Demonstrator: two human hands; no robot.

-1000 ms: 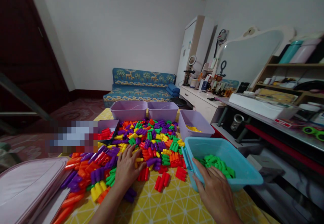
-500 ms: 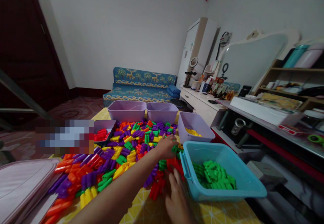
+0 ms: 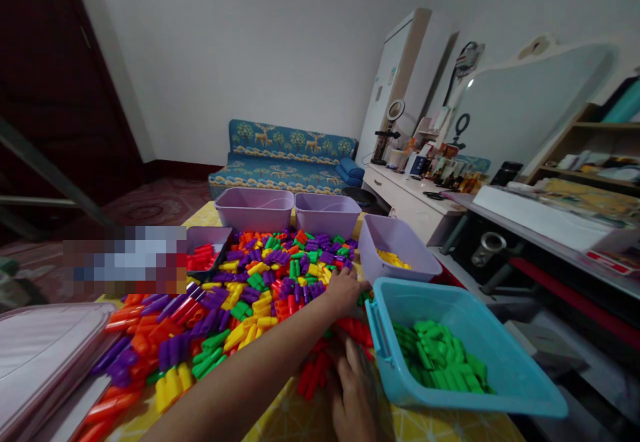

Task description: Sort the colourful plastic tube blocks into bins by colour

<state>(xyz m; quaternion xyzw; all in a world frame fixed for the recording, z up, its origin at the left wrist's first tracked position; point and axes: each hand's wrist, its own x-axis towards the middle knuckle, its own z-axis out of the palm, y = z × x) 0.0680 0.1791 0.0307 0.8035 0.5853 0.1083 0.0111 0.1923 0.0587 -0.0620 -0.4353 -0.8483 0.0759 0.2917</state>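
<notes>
Many plastic toy pieces (image 3: 245, 309) in red, orange, yellow, green and purple lie heaped on the table. My left hand (image 3: 344, 291) reaches across to the heap's right side, palm down. Its fingers look apart and bent onto the pieces; their tips are partly hidden, with green pieces beside them. Nearer me, my right hand (image 3: 354, 389) lies low by red pieces (image 3: 315, 374), fingers stretched forward and somewhat blurred. A light-blue bin (image 3: 470, 399) holding green pieces (image 3: 445, 355) stands just right of both hands.
Behind the blue bin is a lilac bin (image 3: 400, 242) with yellow pieces. Two more lilac bins (image 3: 255, 210) line the far edge. A dark tray (image 3: 213, 255) with red pieces stands left. Pinkish lids (image 3: 45, 355) lie at near left, on a yellow patterned cloth (image 3: 273, 412).
The camera view has shifted slightly, so the bins sit farther right in the picture. My left hand stays over the heap's right side; my right hand remains low by the red pieces.
</notes>
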